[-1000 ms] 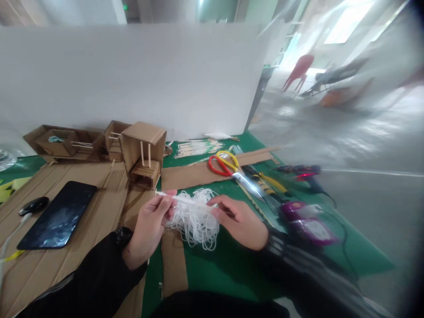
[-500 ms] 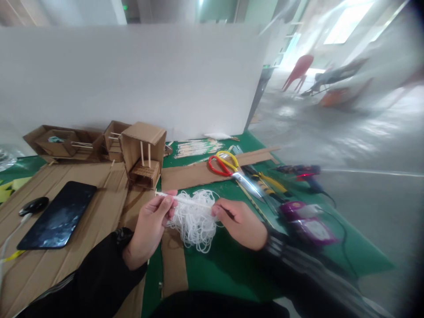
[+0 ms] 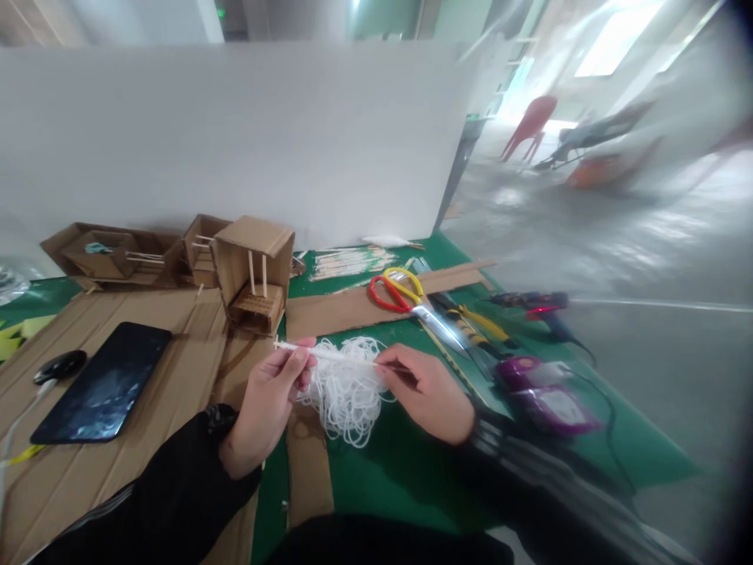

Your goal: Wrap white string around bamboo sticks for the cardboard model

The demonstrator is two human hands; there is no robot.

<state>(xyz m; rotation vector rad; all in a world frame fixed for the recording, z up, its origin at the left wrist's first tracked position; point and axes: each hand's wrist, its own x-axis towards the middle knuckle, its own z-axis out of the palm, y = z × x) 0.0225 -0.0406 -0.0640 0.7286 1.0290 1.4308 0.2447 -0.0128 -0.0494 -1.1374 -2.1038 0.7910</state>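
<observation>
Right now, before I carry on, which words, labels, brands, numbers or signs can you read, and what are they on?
None can be read.
Pale sticks: green marks, too small to make out.
Purple item: pale patch, too blurred to read.
Green glow in the background: too blurred to tell whether it is a sign.
Held stick, white cord, scissors, dark-screened device: no lettering visible.

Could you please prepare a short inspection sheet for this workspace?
Surface: green tabletop, partly covered by cardboard.
Work items: thin white stick above a tangled pile of white cord.
Clutter: scissors, dark flat device, cardboard boxes.
Hands: left hand and right hand both hold the stick.
Cables: white cable left, dark cable right.
Surroundings: white panel behind; red chair beyond, blurred.
</observation>
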